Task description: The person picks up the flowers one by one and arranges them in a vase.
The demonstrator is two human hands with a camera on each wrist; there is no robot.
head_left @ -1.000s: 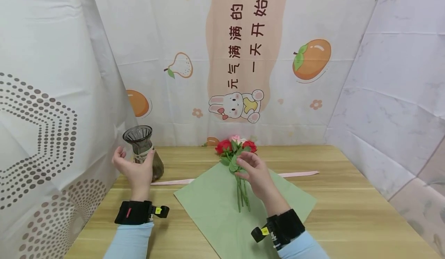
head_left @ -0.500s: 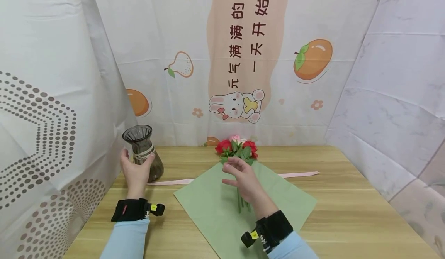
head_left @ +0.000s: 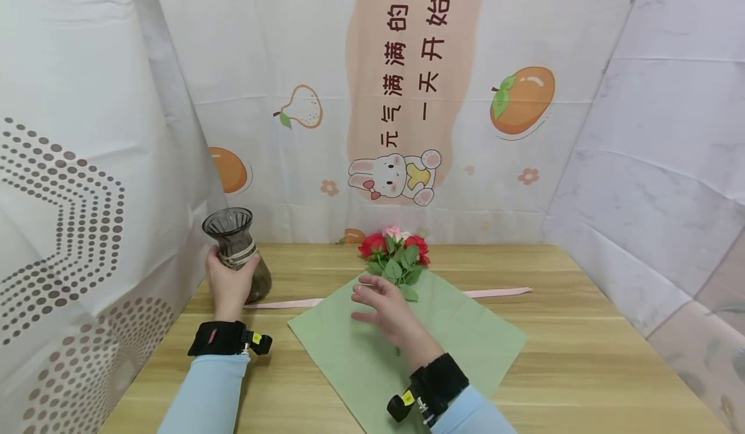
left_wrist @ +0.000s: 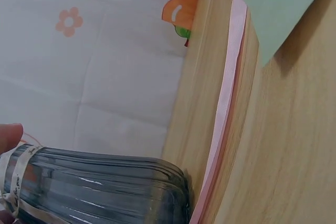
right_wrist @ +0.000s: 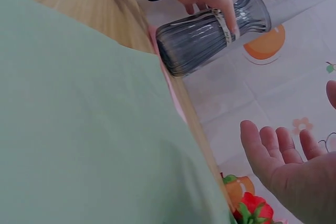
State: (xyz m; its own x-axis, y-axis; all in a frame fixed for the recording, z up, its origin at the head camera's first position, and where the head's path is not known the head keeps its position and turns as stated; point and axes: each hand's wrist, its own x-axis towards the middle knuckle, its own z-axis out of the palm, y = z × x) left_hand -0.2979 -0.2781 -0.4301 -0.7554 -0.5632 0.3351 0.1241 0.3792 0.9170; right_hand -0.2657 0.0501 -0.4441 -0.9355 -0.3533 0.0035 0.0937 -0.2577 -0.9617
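Observation:
A smoky grey glass vase (head_left: 260, 280) with a pale band around its neck stands upright at the table's left. My left hand (head_left: 229, 286) grips it at the banded neck, thumb on the near side. In the right wrist view, that hand's fingers (right_wrist: 228, 11) wrap around the vase (right_wrist: 191, 40). Over the green wrapping paper (head_left: 465, 330), my right hand (head_left: 388, 311) hovers with loosely spread fingers and holds nothing. Beyond it lies a bunch of red and pink roses (head_left: 391, 253), its stems mostly hidden behind this hand.
A pink ribbon (head_left: 499, 292) runs under the paper, and its left end reaches the vase's base. The wooden table (head_left: 582, 356) ends at a patterned cloth backdrop (head_left: 279, 182). White cloth (head_left: 75, 182) hangs close along the left side.
My left hand has closed around the vase's neck from a looser pose beside it. The right hand has moved left and nearer, away from the roses, uncovering more of their leaves.

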